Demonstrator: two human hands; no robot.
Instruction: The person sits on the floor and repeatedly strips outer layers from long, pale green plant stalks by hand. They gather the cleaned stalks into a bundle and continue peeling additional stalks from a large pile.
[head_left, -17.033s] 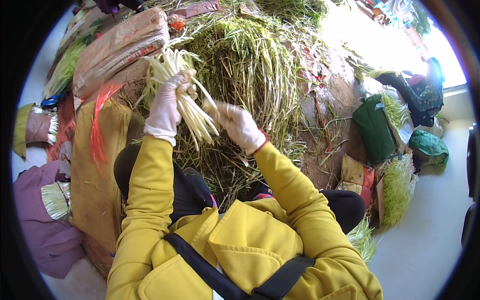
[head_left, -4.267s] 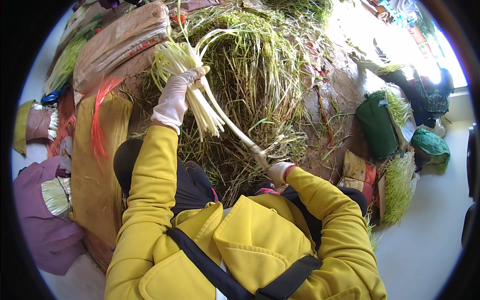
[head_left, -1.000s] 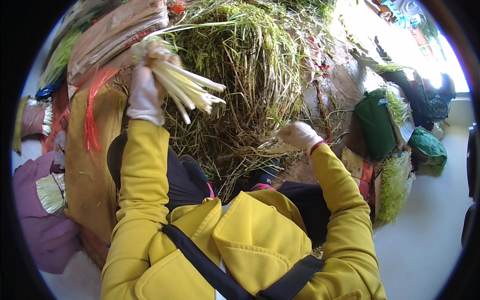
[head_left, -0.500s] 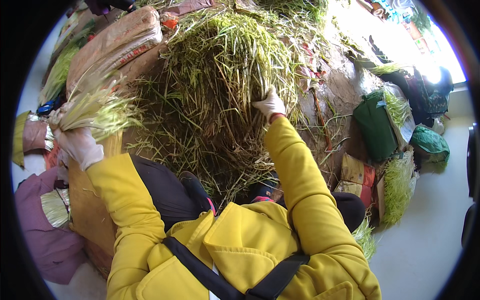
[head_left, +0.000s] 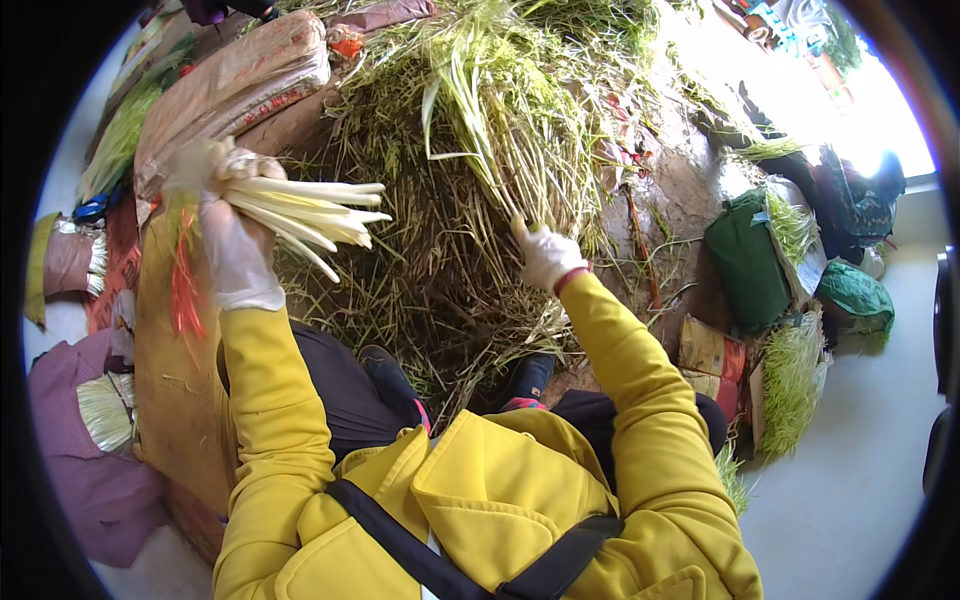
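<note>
In my gloved left hand [head_left: 240, 235] is a bundle of thick leafy stalks [head_left: 305, 205], gripped tightly. Their white cut-looking ends fan out to the right; the leafy part behind the hand is blurred. My right hand [head_left: 550, 258], also in a pale glove, pinches the lower end of a few long leafy stalks [head_left: 478, 150], whose green leaves spread up and away. Those stalks lie against a big heap of tangled green and yellow stalks [head_left: 400, 130] in front of me.
Beyond my left hand lies a long wrapped bale [head_left: 235, 95]. A wooden board [head_left: 175, 370] with red strings [head_left: 185, 285] is at my left, near a purple cloth [head_left: 85, 480]. On the right stand a dark green bag [head_left: 745, 255] and more stalk bundles [head_left: 790, 385]. My shoes flank the heap.
My left hand has swung right and turned its bundle, so the white ends now point right. The right hand has come slightly nearer, drawing a few stalks from the heap.
</note>
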